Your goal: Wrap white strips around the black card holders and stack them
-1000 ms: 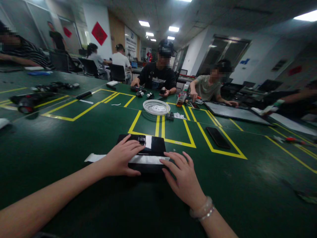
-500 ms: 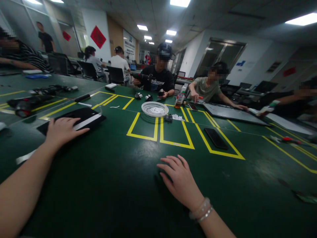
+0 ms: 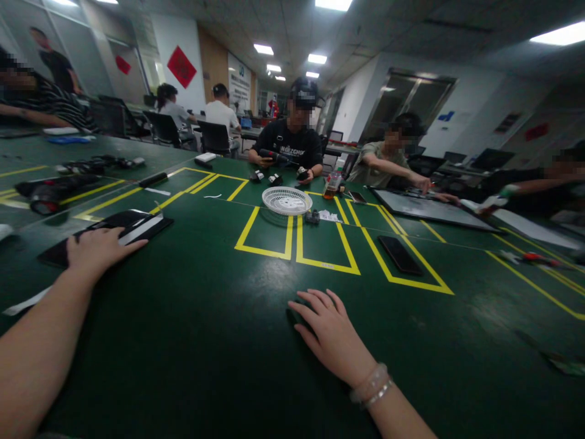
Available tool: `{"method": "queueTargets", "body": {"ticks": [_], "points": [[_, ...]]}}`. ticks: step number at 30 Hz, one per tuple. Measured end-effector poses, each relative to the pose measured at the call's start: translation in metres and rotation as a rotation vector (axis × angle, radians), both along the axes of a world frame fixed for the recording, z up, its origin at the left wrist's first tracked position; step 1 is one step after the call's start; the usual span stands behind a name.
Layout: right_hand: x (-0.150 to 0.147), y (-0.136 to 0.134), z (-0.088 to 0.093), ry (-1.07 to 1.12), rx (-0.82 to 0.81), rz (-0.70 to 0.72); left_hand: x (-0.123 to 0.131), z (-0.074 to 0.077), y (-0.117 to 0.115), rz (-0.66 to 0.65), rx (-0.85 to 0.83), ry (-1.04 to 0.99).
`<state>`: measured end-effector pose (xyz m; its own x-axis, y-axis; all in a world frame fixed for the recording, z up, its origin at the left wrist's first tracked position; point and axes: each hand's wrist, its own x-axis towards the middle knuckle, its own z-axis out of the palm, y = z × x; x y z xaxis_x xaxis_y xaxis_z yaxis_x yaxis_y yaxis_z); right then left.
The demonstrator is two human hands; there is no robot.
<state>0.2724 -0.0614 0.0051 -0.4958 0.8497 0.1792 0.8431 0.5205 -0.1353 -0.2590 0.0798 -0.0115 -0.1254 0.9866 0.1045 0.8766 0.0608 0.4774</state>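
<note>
At the left, my left hand [image 3: 98,251] lies with its fingers spread on top of a flat black pad-like thing [image 3: 155,227] that carries a white strip [image 3: 142,228]. The palm covers part of the black thing, so its kind does not show. A white band [image 3: 28,302] sticks out from under my left forearm. My right hand [image 3: 331,332], with bracelets at the wrist, is over the green table [image 3: 219,341] right of the middle. Its fingers are apart and hold nothing.
A white plastic basket [image 3: 287,201] stands mid-table, with a small dark part [image 3: 312,217] beside it. A black phone [image 3: 400,255] lies right. A bottle [image 3: 332,185] is farther back. Opposite, a person [image 3: 292,143] holds a power drill [image 3: 281,158]; another person works over a large panel [image 3: 429,207].
My left hand and the black thing under it have slid left and slightly toward me. My right hand is nearly still. Opposite, the person's drill has come down toward a small part.
</note>
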Motion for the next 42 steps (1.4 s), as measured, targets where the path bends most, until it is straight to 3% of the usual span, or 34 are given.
{"method": "queueTargets", "body": {"ticks": [3, 10, 14, 18, 23, 29, 33, 38, 42], "points": [[0.0, 0.0, 0.0, -0.011, 0.006, 0.002, 0.002, -0.002, 0.0, 0.272, 0.117, 0.19], [-0.001, 0.0, -0.002, -0.058, 0.025, -0.009, -0.004, -0.008, 0.008, 0.311, -0.016, 0.089], [-0.001, 0.0, 0.0, -0.036, 0.037, -0.002, 0.0, -0.003, 0.008, 0.277, -0.058, 0.074], [-0.003, -0.002, 0.004, 0.011, 0.041, 0.011, 0.028, 0.013, 0.006, 0.081, -0.033, 0.103], [-0.005, -0.003, 0.007, 0.076, 0.092, 0.046, 0.11, 0.03, -0.006, -0.302, 0.022, 0.089], [-0.01, -0.007, 0.01, 0.12, 0.115, 0.096, 0.21, 0.033, -0.057, -0.863, -0.052, 0.007], [-0.013, -0.009, 0.012, 0.141, -0.013, 0.125, 0.238, 0.029, -0.081, -0.99, -0.115, -0.018], [-0.005, -0.004, 0.011, 0.287, -0.054, 0.086, 0.226, 0.025, -0.065, -0.951, -0.067, 0.007], [0.01, 0.009, 0.009, 0.548, 0.069, -0.09, 0.177, 0.031, -0.031, -0.544, 0.009, 0.201]]}}
